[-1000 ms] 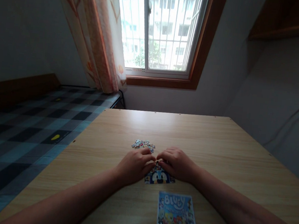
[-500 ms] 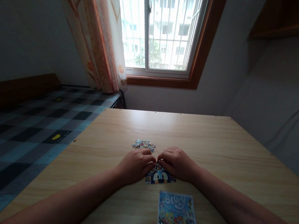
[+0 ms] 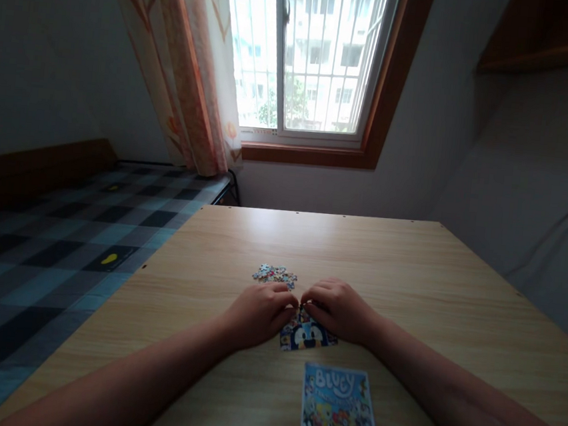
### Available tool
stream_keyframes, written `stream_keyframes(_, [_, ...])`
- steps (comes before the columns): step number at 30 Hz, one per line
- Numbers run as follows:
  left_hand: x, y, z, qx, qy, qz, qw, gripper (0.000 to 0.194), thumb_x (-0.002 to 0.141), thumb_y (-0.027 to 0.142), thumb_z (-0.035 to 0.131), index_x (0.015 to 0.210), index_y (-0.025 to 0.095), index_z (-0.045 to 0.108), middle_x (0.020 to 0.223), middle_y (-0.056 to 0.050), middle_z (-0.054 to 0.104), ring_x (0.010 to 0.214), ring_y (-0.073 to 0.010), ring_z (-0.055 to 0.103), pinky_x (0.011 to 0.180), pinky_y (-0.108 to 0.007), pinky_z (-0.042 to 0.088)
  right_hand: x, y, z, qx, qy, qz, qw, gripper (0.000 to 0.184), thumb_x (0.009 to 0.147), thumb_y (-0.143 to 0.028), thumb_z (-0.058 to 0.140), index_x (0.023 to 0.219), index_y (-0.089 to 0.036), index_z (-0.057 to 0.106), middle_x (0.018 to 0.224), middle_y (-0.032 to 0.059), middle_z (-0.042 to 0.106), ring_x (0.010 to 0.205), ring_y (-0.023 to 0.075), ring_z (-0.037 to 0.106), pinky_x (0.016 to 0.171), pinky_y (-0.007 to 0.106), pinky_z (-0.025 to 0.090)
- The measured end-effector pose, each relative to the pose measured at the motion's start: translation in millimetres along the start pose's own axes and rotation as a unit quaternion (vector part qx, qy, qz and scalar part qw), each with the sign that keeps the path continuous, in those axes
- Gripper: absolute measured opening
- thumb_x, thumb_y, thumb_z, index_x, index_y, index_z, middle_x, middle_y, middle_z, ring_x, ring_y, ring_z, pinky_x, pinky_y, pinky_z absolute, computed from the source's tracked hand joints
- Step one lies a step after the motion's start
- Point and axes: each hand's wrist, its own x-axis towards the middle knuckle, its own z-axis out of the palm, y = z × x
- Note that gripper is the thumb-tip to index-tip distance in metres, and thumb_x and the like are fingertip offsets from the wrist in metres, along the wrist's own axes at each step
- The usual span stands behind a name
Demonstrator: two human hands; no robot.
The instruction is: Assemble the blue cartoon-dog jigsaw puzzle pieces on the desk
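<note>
A partly joined jigsaw puzzle (image 3: 308, 336) with a blue dog face lies flat on the table. My left hand (image 3: 265, 313) is at its upper left edge, thumb and fingers pinched together. From the other side my right hand (image 3: 338, 308) covers the upper right part, its fingers bent and closed at the same edge. The fingertips of both hands nearly meet over a small dark puzzle piece (image 3: 301, 305), mostly hidden by them. Just beyond my left hand is a heap of loose puzzle pieces (image 3: 274, 275).
A blue "Bluey" picture card or box (image 3: 340, 412) lies at the table's near side. The wooden table (image 3: 409, 272) reaches toward the window (image 3: 323, 63). A bed with a checked cover (image 3: 85, 241) stands on the left, and a shelf (image 3: 545, 51) hangs upper right.
The whole view has shifted very slightly. Both hands keep the same pinched pose at the puzzle's upper edge, with no clear movement of the pieces.
</note>
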Motion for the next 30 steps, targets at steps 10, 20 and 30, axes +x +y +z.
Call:
stream_keyframes(10, [0.1, 0.0, -0.1, 0.009, -0.004, -0.002, 1.000, 0.020, 0.095, 0.027, 0.049, 0.092, 0.023, 0.069, 0.088, -0.003, 0.068, 0.079, -0.0176, 0.064, 0.072, -0.030, 0.050, 0.0, 1.1, 0.2, 0.002, 0.005, -0.003, 1.000, 0.010, 0.092, -0.018, 0.060, 0.094, -0.021, 0.068, 0.086, 0.0039, 0.073, 0.078, 0.0183, 0.065, 0.076, 0.031, 0.045])
stream_keyframes(20, [0.9, 0.0, 0.3, 0.022, -0.011, -0.002, 1.000, 0.022, 0.097, 0.028, 0.047, 0.093, 0.023, 0.067, 0.088, -0.003, 0.068, 0.080, -0.0180, 0.063, 0.071, -0.030, 0.048, 0.2, -0.1, -0.3, 0.016, 0.002, 0.003, 1.000, 0.011, 0.093, -0.018, 0.058, 0.095, -0.020, 0.068, 0.087, 0.0040, 0.074, 0.080, 0.0182, 0.065, 0.076, 0.031, 0.045])
stream_keyframes(30, [0.9, 0.9, 0.4, 0.018, -0.005, -0.001, 1.000, 0.022, 0.097, 0.028, 0.047, 0.094, 0.023, 0.068, 0.087, -0.003, 0.068, 0.080, -0.0181, 0.063, 0.071, -0.030, 0.048, 0.3, 1.0, -0.2, 0.029, 0.004, 0.008, 1.000, 0.011, 0.091, -0.015, 0.059, 0.095, -0.020, 0.068, 0.087, 0.0032, 0.074, 0.081, 0.0180, 0.065, 0.077, 0.031, 0.044])
